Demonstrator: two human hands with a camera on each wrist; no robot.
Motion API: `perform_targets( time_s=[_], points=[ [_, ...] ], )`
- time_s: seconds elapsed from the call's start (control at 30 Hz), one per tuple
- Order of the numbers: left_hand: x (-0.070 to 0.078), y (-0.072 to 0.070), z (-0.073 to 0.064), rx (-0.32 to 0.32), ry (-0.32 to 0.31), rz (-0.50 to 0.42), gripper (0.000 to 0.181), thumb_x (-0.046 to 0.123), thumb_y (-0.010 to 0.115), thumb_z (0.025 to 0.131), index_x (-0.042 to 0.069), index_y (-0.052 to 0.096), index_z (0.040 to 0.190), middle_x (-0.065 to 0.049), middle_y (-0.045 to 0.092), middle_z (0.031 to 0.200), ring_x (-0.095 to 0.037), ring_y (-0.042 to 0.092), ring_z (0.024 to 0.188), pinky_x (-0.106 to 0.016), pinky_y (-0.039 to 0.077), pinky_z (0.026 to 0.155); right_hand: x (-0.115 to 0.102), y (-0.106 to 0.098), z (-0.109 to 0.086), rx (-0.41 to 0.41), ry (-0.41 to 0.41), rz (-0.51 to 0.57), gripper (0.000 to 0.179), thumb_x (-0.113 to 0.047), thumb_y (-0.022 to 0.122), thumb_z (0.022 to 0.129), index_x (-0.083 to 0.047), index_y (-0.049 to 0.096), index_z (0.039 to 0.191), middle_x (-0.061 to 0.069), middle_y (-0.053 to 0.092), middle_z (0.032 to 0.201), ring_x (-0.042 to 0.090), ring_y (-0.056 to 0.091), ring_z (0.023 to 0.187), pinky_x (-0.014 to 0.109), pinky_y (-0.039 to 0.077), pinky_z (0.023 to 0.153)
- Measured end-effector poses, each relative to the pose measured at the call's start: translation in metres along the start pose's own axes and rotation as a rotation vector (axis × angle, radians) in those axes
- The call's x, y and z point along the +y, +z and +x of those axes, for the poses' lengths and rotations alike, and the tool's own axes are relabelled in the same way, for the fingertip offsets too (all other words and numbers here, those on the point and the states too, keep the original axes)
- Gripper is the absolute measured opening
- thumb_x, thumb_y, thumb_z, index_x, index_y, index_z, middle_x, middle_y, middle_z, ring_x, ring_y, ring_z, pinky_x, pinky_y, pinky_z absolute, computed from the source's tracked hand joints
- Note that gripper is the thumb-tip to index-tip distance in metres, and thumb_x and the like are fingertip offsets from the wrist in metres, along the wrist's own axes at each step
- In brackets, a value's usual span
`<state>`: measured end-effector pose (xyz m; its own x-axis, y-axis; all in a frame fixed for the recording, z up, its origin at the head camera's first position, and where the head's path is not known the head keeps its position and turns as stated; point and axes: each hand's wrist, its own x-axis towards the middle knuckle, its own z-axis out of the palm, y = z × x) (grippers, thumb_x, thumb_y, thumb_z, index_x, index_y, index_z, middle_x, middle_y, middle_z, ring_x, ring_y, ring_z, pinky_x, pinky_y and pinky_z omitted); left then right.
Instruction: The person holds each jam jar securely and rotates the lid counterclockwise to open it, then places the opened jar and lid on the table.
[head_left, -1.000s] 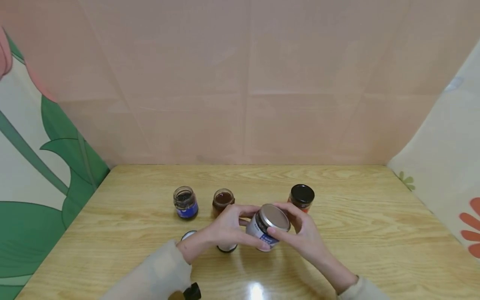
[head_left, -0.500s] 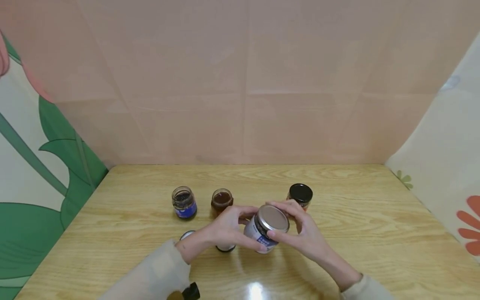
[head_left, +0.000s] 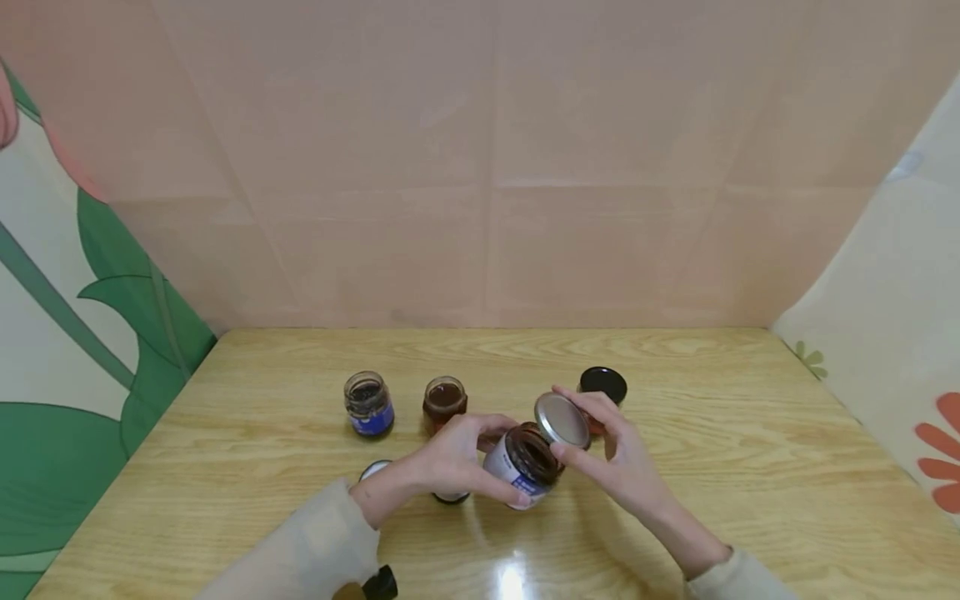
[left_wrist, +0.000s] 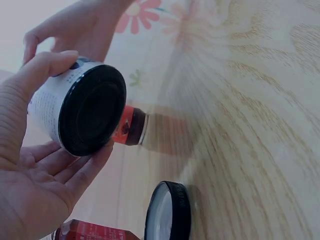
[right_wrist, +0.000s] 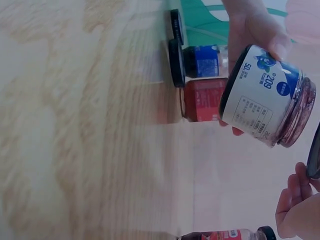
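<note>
Round pinkish-brown metal lid with a silver rim (head_left: 562, 419) is coming off: half a second ago it was sitting on the white-and-blue-labelled glass jar (head_left: 501, 458), now it's tilting up beside the open mouth. Open glass jar with dark contents and a blue label (head_left: 369, 408) is standing upright, beyond and left of the left hand (head_left: 457, 458). Flat round black-rimmed lid, whitish inside (head_left: 373, 468), is lying nearer, just left of that hand, partly hidden. Open glass jar with reddish-brown contents (head_left: 444, 400) is standing just beyond the left hand. Second black-rimmed lid (right_wrist: 177, 63) is lying beneath that hand on the yellow wood-grain table (head_left: 712, 467). Left hand is gripping the white-and-blue-labelled jar, thumb near side, fingers far side; jar is leaning toward the right hand (head_left: 618, 458), base clear of the table. Right hand is pinching the metal lid between thumb and fingers, right of the jar; can't tell if lid and jar rim are touching. Red-labelled jar with a black lid (head_left: 603, 383) is standing just beyond the right hand.
</note>
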<state>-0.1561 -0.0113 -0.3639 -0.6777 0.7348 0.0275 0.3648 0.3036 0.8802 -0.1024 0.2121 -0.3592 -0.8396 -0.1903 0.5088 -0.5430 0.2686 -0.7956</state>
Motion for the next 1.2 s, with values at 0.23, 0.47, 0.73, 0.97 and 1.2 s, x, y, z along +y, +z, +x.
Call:
perform_targets(
  time_s=[0.23, 0.47, 0.73, 0.97, 1.2],
  points=[
    [-0.003, 0.003, 0.002, 0.039, -0.027, -0.012, 0.069, 0.028, 0.087, 0.066, 0.014, 0.057, 0.127, 0.004, 0.063, 0.118, -0.011, 0.06, 0.108, -0.025, 0.046, 0.094, 0.001, -0.004, -0.004, 0.04, 0.101, -0.069, 0.05, 0.002, 0.067, 0.083, -0.003, 0.057, 0.131, 0.003, 0.054, 0.113, 0.007, 0.048, 0.097, 0.019, 0.042, 0.083],
    [-0.005, 0.009, 0.004, 0.132, -0.05, 0.007, 0.07, 0.029, 0.088, 0.065, 0.013, 0.056, 0.125, 0.002, 0.064, 0.117, -0.018, 0.06, 0.111, -0.036, 0.047, 0.097, 0.002, -0.003, -0.007, 0.105, 0.114, -0.125, 0.044, 0.002, 0.071, 0.079, 0.001, 0.063, 0.122, 0.004, 0.052, 0.101, 0.009, 0.046, 0.085, 0.02, 0.041, 0.073],
    [-0.003, 0.015, 0.006, 0.246, -0.084, -0.005, 0.078, 0.025, 0.087, 0.067, 0.006, 0.048, 0.131, -0.007, 0.062, 0.122, -0.023, 0.058, 0.114, -0.044, 0.045, 0.099, 0.004, -0.007, -0.008, 0.106, 0.125, -0.084, 0.045, 0.006, 0.071, 0.078, 0.003, 0.061, 0.121, 0.004, 0.053, 0.099, 0.008, 0.049, 0.085, 0.016, 0.044, 0.073],
    [0.001, 0.018, 0.01, 0.305, -0.128, -0.027, 0.078, 0.022, 0.086, 0.069, 0.006, 0.045, 0.134, -0.009, 0.061, 0.125, -0.025, 0.056, 0.117, -0.044, 0.044, 0.1, 0.007, -0.009, -0.011, 0.069, 0.133, -0.103, 0.052, 0.004, 0.074, 0.075, 0.002, 0.057, 0.124, 0.005, 0.056, 0.106, 0.004, 0.054, 0.092, 0.018, 0.047, 0.079],
    [-0.001, 0.021, 0.016, 0.329, -0.18, -0.058, 0.08, 0.02, 0.084, 0.072, 0.004, 0.042, 0.137, -0.011, 0.06, 0.125, -0.026, 0.056, 0.116, -0.046, 0.041, 0.103, 0.009, -0.012, -0.014, 0.024, 0.171, -0.106, 0.054, 0.0, 0.075, 0.077, 0.003, 0.054, 0.125, -0.001, 0.065, 0.108, 0.001, 0.06, 0.095, 0.023, 0.051, 0.08]
  ],
)
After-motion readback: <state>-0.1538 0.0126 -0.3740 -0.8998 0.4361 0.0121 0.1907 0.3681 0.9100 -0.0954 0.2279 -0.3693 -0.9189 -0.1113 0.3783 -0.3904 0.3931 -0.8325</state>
